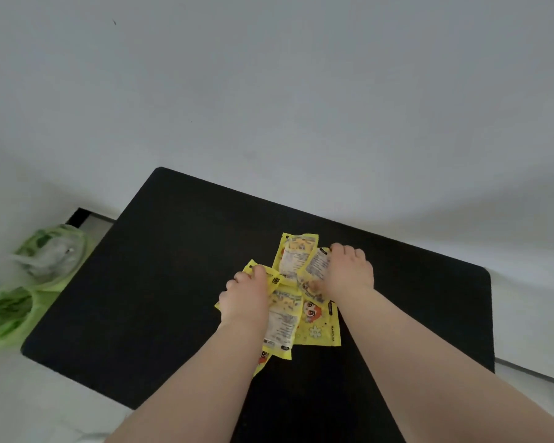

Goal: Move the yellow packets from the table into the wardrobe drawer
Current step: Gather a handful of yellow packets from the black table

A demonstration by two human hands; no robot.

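Note:
Several yellow packets (296, 292) lie in an overlapping pile on the black table (147, 282), right of its middle. My left hand (248, 295) is on the left side of the pile, its fingers curled over the edge of a packet. My right hand (349, 270) is on the right side, fingers curled down onto the far packets with the thumb against them. Both hands cover part of the pile. No wardrobe or drawer is in view.
A white wall rises right behind the table. On the floor to the left stand two green bags (29, 282), one with white material inside. Light floor shows along the table's left and right edges.

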